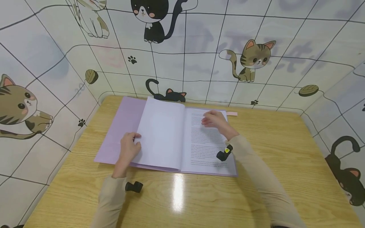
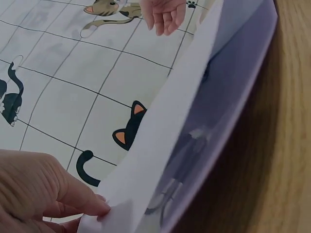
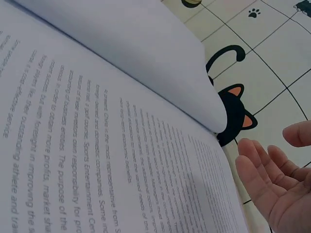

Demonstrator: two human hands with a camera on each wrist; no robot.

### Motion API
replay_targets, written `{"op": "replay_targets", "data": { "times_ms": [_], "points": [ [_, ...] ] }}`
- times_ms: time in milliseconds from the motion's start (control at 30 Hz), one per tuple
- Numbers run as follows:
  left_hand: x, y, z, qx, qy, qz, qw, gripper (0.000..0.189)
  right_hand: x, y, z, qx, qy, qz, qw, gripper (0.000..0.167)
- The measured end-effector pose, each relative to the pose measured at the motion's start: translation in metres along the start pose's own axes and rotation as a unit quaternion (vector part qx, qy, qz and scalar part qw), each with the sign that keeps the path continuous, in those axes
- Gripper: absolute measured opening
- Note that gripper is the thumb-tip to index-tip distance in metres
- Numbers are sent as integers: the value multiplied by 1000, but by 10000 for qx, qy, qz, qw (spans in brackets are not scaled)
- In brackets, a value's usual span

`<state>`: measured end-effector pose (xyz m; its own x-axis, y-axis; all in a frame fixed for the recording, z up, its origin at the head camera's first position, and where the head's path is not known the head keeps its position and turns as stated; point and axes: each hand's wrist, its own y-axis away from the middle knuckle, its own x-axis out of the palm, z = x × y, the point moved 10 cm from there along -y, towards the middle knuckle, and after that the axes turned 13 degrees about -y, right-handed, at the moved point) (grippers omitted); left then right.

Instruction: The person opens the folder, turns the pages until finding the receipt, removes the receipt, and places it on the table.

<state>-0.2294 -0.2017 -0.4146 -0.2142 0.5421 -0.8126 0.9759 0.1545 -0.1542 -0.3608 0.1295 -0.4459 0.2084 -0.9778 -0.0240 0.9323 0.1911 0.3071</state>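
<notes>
A purple folder (image 1: 109, 133) lies open with white sheets inside. My left hand (image 1: 129, 148) pinches the outer edge of the turned blank sheet (image 1: 162, 136) between thumb and fingers; in the left wrist view the thumb (image 2: 87, 199) lies on the paper's edge. That sheet stands lifted off the purple cover, with a gap under it. On the right side is a printed page (image 1: 208, 139) with lines of text. Over its upper part hovers my right hand (image 1: 215, 121), fingers loosely bent and holding nothing; the right wrist view shows its palm (image 3: 286, 194) turned up beside the page.
A pink tab (image 1: 232, 113) sticks out at the folder's upper right. The folder rests on a wooden table (image 1: 273, 142). Behind it and at both sides stand walls covered with cat-patterned sheeting (image 1: 196, 66). A black wrist camera (image 1: 223, 153) sits on each forearm.
</notes>
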Motion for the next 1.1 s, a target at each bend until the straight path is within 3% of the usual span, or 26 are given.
{"op": "replay_targets", "data": {
  "times_ms": [333,700,900,1100],
  "points": [
    [14,0,16,-182,-284,499,9982,31,-33,-17,-15,-27,8,-500,9987,36],
    [25,0,26,-363,-593,756,9947,27,-65,-32,-23,-176,946,-1064,9897,33],
    [32,-1,30,-372,-618,830,9939,28,-75,-41,-22,-203,1367,-1053,9848,32],
    [31,1,29,-289,-619,824,9943,32,-75,-51,-16,-241,1854,-779,9793,40]
  ]
}}
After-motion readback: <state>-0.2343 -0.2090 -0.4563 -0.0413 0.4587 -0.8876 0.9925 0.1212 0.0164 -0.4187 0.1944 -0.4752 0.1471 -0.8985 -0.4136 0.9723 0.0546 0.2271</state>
